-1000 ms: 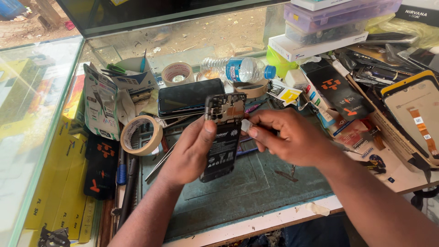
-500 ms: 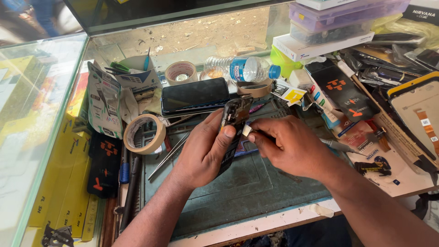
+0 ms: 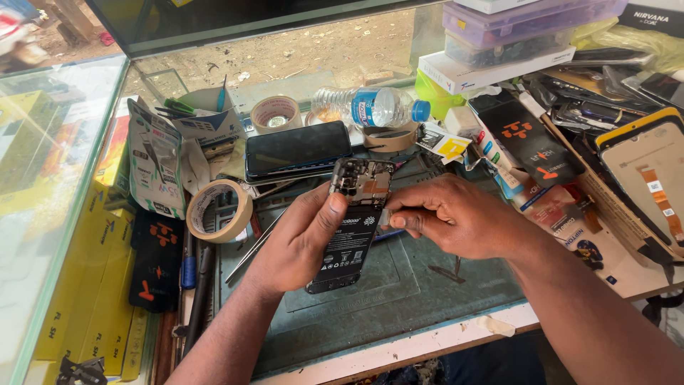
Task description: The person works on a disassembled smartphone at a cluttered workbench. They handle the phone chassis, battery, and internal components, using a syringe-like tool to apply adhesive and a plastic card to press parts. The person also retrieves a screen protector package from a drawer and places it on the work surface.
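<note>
My left hand grips an opened smartphone with its back cover off, so the black battery and the circuit board at its top end show. The thumb presses on the battery's upper left. My right hand pinches a small pale part against the phone's right edge, just below the board. The phone is held tilted above a grey-green work mat.
A black phone lies screen-up behind my hands, with a masking tape roll to the left. A plastic water bottle, more tape rolls, tweezers, boxes and phone screens crowd the bench. Glass walls stand at left and back.
The phone has tilted back so its battery faces the camera, and my left thumb now rests on it. My right hand stays pinched at the phone's right edge.
</note>
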